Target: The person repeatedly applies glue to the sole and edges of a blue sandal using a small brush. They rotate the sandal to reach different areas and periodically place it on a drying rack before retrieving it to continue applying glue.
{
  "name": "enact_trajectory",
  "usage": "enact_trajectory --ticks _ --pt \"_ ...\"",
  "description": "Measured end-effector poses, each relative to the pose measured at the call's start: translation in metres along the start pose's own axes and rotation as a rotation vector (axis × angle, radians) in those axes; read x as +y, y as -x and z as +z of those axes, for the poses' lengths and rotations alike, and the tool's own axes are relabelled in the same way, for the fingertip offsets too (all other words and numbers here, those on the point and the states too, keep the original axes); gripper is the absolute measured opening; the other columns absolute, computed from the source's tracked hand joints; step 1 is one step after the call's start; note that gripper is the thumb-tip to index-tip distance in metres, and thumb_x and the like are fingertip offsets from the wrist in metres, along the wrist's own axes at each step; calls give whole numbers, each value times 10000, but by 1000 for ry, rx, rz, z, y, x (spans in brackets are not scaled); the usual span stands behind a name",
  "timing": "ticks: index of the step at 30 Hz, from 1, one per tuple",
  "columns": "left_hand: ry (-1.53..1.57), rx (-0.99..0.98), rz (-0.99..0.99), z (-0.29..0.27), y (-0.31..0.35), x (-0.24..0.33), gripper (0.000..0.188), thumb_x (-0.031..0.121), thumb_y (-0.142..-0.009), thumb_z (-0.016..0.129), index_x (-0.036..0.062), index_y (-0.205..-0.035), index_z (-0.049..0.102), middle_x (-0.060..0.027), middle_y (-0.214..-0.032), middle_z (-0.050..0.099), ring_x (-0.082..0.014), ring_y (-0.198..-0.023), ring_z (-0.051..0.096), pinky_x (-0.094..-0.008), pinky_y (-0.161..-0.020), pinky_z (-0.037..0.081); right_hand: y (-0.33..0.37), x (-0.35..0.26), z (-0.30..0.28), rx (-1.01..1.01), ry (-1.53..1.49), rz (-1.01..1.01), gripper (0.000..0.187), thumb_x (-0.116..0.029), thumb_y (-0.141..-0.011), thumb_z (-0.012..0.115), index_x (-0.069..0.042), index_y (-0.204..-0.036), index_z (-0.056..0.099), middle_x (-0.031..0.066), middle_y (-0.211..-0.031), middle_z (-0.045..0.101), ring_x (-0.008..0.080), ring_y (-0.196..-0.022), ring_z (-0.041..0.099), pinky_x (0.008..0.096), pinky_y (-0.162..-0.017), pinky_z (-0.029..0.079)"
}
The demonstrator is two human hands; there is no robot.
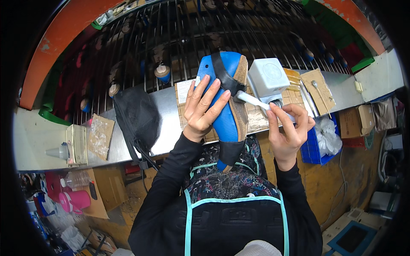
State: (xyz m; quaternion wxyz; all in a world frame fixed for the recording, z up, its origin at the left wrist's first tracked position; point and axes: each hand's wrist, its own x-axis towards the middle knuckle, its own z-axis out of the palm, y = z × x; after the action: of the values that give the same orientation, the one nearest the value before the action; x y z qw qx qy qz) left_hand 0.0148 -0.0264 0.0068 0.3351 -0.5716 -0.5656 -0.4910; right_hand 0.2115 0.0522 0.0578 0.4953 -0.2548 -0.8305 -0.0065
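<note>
The blue shoe form is held above the near edge of the bench, its wider end pointing away and its narrow end over the apron. It is judged stiff and fairly solid, hard to crush; the black strap across it looks softer and easily shifted. A smooth, perhaps slightly slippery surface is assumed, so a broad hold over the blue middle, clear of the tan sole edge, is advised. The form lies directly under the left hand, whose fingers are laid nearly straight across it; the thumb is hidden, so its grip underneath cannot be confirmed. By the right hand, set apart to the right, a white brush is pinched between thumb and curled fingers, its tip at the strap's lower end.
</note>
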Motion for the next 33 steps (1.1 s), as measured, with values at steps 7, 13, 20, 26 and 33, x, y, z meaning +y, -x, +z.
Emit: enact_trajectory --ticks 7,13,20,26,33 --pt "2 6 8 -1 -1 -4 353 133 -754 724 206 -1100 707 -92 -1218 651 -317 -1186 581 -500 -1005 434 -3 0 7 72 -4 -40 286 -128 -670 831 -136 -945 753 -2 -866 587 117 -772 532 309 -762 269" --pt "-10 33 -12 1 -3 -10 356 111 -758 717 184 -1106 702 -103 -1224 646 -331 -1180 585 -497 -992 450 -7 15 2 -197 -361 173 223 -116 -699 811 -101 -913 750 6 -825 569 118 -695 535 293 -750 296" --pt "-27 64 -47 8 -2 -10 349 116 -790 692 150 -1138 688 -134 -1240 632 -344 -1190 575 -502 -1010 439 9 20 1 -243 -486 313 187 -101 -706 806 -88 -884 751 8 -813 562 112 -658 509 272 -727 327" --pt "-47 99 -79 16 -2 -6 347 136 -810 684 115 -1156 677 -163 -1252 619 -349 -1197 569 -486 -1021 436 28 14 0 -175 -572 413 191 -95 -714 805 -82 -897 750 7 -821 562 108 -645 487 264 -722 334" --pt "-31 141 -102 27 -6 1 358 149 -826 674 74 -1176 657 -192 -1264 602 -360 -1197 566 -484 -1024 435 32 18 -12 -96 -397 206 193 -65 -721 793 -73 -909 750 18 -852 569 111 -686 517 260 -721 358"
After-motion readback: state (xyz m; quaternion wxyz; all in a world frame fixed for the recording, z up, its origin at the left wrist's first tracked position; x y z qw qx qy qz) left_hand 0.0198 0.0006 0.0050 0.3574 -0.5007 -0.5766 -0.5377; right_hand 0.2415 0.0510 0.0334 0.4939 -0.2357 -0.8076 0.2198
